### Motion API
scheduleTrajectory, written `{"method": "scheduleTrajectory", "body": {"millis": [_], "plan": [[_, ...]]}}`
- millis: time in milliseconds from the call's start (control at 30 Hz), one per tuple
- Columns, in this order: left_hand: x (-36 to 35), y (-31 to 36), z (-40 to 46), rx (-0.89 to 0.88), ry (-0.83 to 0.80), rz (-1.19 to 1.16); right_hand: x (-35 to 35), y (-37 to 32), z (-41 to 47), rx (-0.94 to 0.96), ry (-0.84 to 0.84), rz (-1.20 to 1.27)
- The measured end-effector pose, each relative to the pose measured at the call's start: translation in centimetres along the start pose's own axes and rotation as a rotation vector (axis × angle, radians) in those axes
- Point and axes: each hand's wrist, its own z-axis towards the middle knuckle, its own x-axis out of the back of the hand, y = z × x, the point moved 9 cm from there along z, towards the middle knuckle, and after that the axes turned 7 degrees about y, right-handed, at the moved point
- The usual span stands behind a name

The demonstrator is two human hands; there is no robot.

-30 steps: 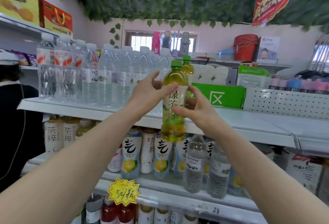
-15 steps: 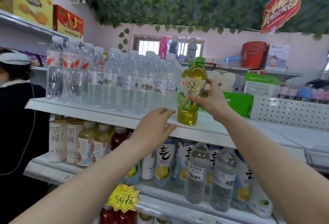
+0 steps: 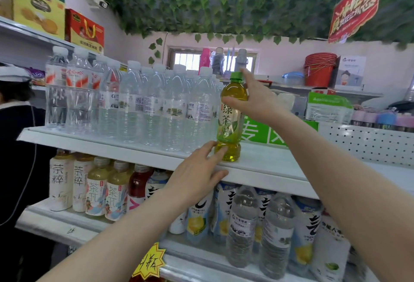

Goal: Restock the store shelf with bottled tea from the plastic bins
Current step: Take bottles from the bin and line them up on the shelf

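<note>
Tea bottle (image 3: pixel 230 120): now upright on the upper shelf (image 3: pixel 264 165), base on the white deck near the front lip, just beside the right end of the row of water bottles (image 3: pixel 134 102); half a second ago it hung tilted just above this spot, and a second ago it was held in front of the shelf by both hands.
Right hand (image 3: pixel 257 100): fingers curled around the bottle's shoulder below the green cap, one finger raised beside the cap; a steadying grip, no longer carrying weight, as judged from the seated base.
Left hand (image 3: pixel 197 176): fingers spread and loose, gripping nothing; fingertips (image 3: pixel 220 150) touch the bottle's base, thumb lies on the shelf's front edge. Half a second ago it hovered lower, clear of the bottle.
Meaning for the task: one bottle appears delivered; what remains is probably a nudge into line, then release.
Bins: not in view.
Camera: has drawn closer and tipped left since the earlier frames.
Lower shelf (image 3: pixel 67 216): mixed drinks, untouched.
</note>
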Motion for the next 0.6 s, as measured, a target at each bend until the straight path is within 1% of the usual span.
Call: {"method": "scheduleTrajectory", "body": {"millis": [133,267,433,533,600], "plan": [[-0.4,0.0,0.2,0.006,-0.008,0.03,-0.4,0.0,0.1,0.045,-0.01,-0.015],[-0.7,0.0,0.7,0.024,-0.021,0.045,-1.0,0.8,0.6,0.05,0.02,0.021],[-0.6,0.2,1.0,0.029,-0.01,0.052,-1.6,1.6,1.2,0.055,-0.005,0.044],[-0.5,0.3,0.9,0.024,-0.016,0.067,-1.5,1.3,0.8,0.082,-0.013,-0.01],[-0.4,0.4,0.8,0.016,-0.02,0.068,-0.9,0.7,-0.1,0.103,-0.005,-0.088]]}}
